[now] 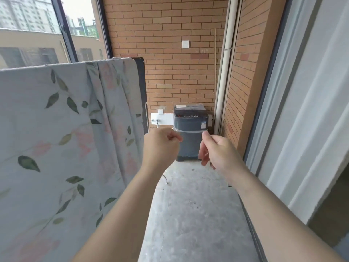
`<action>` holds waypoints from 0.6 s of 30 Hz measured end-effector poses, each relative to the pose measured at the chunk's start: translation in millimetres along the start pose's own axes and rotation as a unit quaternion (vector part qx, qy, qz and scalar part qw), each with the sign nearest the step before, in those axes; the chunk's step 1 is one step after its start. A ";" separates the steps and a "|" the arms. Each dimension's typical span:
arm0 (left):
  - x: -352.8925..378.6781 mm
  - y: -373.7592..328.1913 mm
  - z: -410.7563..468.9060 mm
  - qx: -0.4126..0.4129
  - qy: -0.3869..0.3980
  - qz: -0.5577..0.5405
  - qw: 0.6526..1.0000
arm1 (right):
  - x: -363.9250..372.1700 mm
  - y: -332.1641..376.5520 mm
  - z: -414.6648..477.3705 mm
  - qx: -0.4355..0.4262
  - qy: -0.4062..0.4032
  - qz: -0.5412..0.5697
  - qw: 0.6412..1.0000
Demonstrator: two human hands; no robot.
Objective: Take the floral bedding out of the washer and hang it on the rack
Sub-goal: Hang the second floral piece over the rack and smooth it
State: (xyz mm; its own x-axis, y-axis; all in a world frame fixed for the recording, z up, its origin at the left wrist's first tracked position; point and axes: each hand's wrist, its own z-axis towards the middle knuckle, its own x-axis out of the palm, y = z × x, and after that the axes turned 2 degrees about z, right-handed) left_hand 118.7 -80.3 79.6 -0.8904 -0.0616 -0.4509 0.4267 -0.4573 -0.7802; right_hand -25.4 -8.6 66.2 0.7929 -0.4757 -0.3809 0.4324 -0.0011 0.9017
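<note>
- The pale grey-blue cotton bedding printed with green leaves and pink flowers (56, 129) is draped over the top bar of the black metal drying rack (141, 76) on the left. It hangs in long folds on the near side of the rack. It is out of the machine and on the rack, so the task looks all but complete.
- The cloth bunches into a thicker pleat near the rack's right end, probably because it was thrown over rather than spread. Smoothing that pleat would help it dry evenly.
- The dark grey top-loading washer (190, 121) stands well apart at the far end of the bare concrete floor (188, 214), against the orange brick wall (170, 53). Its lid appears down, though the detail is small.
- The left hand (162, 143) is raised just beside the hanging edge of the bedding. Its fingers are curled into a loose fist around nothing, and it does not touch the cloth.
- The right hand (217, 150) hovers level with it, fingers relaxed and slightly spread, also empty.
- The two hands are near each other but apart, in the open space in front of the washer, which suggests the grip is no longer needed.
- A white sheer curtain (311, 91) hangs along the right side.
</note>
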 end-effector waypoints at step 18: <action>160.8 96.2 305.6 -0.093 -0.137 0.130 0.977 | 50.0 -79.0 414.8 -0.043 0.179 0.021 0.983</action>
State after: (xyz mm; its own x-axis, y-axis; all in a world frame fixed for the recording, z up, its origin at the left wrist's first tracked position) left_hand -31.7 -405.3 64.6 -0.7459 -0.4019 -0.5311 0.6429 -0.2261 -0.7319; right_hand -198.0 -397.2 60.9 0.9046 -0.1340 -0.4047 0.4181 0.0935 0.9036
